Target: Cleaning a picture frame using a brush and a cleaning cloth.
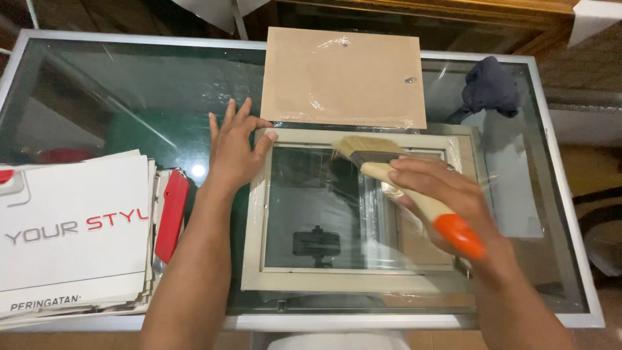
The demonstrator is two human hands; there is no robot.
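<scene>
A cream picture frame (254,214) with a glass pane lies flat on the glass table (129,97). My left hand (233,152) rests flat on the table, fingers spread, thumb against the frame's upper left corner. My right hand (440,194) grips a paintbrush (389,170) with a pale wooden handle, an orange end and light bristles. The bristles touch the frame's top edge, over the glass. Clear plastic film lies loose around the frame.
A tan backing board (343,78) in plastic wrap lies just behind the frame. A stack of white printed sheets (71,227) sits at the left, with a red utility knife (172,217) beside it. A dark cloth (490,85) is bunched at the far right corner.
</scene>
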